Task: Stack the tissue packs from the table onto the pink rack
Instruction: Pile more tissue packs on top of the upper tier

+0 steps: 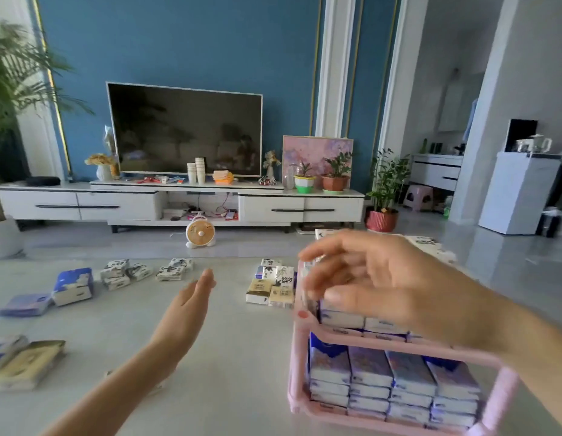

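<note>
The pink rack (300, 347) stands at the table's right front, its lower and upper tiers filled with blue-and-white tissue packs (370, 369). My right hand (367, 278) hovers over the rack's upper tier with fingers spread and relaxed, holding nothing. Flat and empty, my left hand (186, 306) reaches out over the middle of the table. Loose tissue packs lie on the table: a cluster (271, 287) just left of the rack, white ones (125, 272) farther back, blue ones (73, 286) at the left, and more (25, 363) at the near left edge.
The grey table (229, 357) ends at a far edge with floor beyond. A small fan (200, 232) sits on the floor before a white TV cabinet (179, 202). Potted plants (383, 196) stand at the right.
</note>
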Motion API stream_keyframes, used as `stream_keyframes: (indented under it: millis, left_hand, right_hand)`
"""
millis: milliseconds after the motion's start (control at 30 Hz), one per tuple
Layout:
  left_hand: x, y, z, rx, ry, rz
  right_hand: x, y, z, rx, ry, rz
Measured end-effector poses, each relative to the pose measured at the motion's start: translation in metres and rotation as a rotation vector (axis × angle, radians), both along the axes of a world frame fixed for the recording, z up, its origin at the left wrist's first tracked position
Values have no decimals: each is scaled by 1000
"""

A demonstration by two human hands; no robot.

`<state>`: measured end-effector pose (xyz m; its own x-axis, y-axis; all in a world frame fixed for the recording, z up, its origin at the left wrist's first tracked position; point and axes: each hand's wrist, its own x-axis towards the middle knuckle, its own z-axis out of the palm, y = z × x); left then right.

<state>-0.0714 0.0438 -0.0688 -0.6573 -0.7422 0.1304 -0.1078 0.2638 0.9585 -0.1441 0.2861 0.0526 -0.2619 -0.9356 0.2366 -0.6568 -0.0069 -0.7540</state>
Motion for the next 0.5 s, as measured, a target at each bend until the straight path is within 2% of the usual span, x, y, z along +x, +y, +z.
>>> stream_keyframes:
  millis: [100, 200, 267, 367, 433, 500]
  left_hand:
    - [23, -28, -35, 19, -67, 87]
    - [26, -47, -57, -10, -106, 156]
    - [20, -54, -62, -39, -146, 164]
    - [2, -62, -66, -56, -106, 164]
    - [-14, -66, -74, -62, -82, 137]
    - [-28, -70, -84, -65, -67, 94]
  right_hand:
    - [49, -52, -47, 226, 30, 127]
    - [60, -121, -101, 230, 13, 50]
    - [40, -166, -139, 173, -83, -138]
    - [-1, -219, -173, 76, -266, -473]
    - [-31, -248, -180, 21, -297, -655]
    - [-66, -275, -185, -21, -248, -814]
